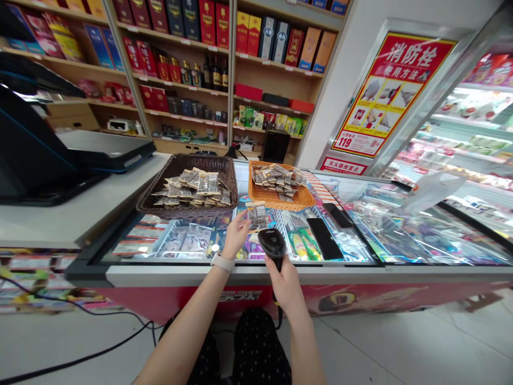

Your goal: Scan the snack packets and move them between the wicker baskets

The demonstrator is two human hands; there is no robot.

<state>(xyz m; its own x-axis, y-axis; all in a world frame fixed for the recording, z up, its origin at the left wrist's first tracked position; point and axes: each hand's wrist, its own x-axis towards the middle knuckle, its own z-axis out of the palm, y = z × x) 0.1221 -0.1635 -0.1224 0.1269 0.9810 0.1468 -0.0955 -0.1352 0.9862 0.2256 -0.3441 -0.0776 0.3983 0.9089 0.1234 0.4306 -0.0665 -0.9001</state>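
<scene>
My left hand [236,233] holds a small snack packet [257,214] up over the glass lid of a chest freezer [248,275]. My right hand [285,283] grips a black handheld barcode scanner [272,244], whose head sits just below and right of the packet. A white band is on my left wrist. Behind the packet stand a dark brown wicker basket [160,184] and an orange basket [298,200], each with several similar packets piled in it.
Two black phones [324,238] lie on the freezer glass to the right. A black register terminal [44,155] stands on the white counter at left. Shelves of boxed goods and bottles line the back wall. Cables trail over the floor at lower left.
</scene>
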